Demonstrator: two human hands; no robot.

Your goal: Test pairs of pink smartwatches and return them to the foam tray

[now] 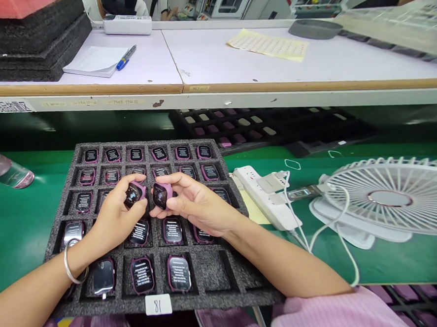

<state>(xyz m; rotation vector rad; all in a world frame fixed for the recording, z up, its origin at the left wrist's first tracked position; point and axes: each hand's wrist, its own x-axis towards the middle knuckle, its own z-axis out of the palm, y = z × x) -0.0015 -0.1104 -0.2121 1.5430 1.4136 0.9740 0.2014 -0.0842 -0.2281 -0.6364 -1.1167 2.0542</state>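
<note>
Over the middle of a dark foam tray [197, 301], my two hands each grip a purple smartwatch body without a strap. My left hand [112, 217] pinches one smartwatch [134, 193] between thumb and fingers, its dark screen lit with a small picture. Close beside it, my right hand [197, 204] holds a second smartwatch [161, 195], tilted, with a similar glow on its screen. Rows of the same watches lie face up in the tray's pockets, most showing lines of white text. One front-row watch [104, 277] has a dark screen. My hands hide some pockets.
To the right are a white power strip [268, 197] with plugs and cables, and a white fan [391, 197]. A clear bottle [7, 166] lies left. The shelf [196, 46] above carries black foam, a notepad, a pen [126, 58] and a yellow sheet. More trays sit beneath it.
</note>
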